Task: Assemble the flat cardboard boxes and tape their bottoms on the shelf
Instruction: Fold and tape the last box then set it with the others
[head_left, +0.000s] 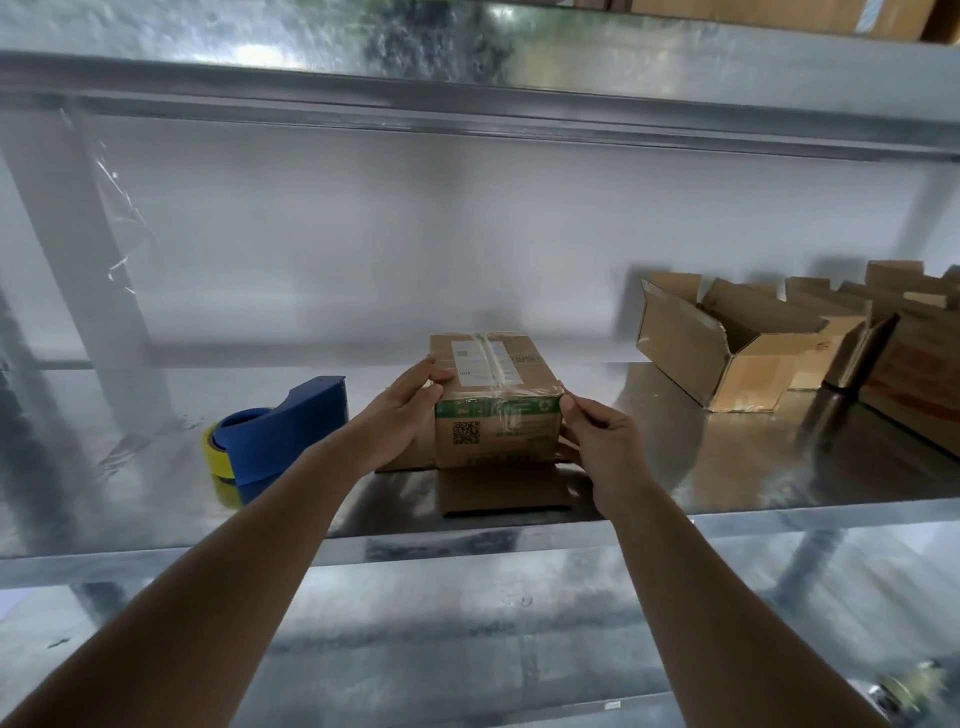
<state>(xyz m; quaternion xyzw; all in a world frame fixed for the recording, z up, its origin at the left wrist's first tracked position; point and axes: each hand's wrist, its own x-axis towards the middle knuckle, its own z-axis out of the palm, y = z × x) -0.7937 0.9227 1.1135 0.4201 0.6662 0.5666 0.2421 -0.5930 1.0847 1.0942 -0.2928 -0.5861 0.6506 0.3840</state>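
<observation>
Both arms reached forward over the galvanised metal shelf (156, 519). The left hand (402, 410) clasped the left side of the small taped brown cardboard box (493, 395), thumb on top; the right hand (602, 441) pinched its near right corner. The box stood mid-shelf, just right of the blue tape dispenser (280, 431).

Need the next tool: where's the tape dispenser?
Head view: the blue tape dispenser lies on the metal shelf, just left of the left hand.

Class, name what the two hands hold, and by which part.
The taped cardboard box: left hand and right hand grip its near top corners.
</observation>
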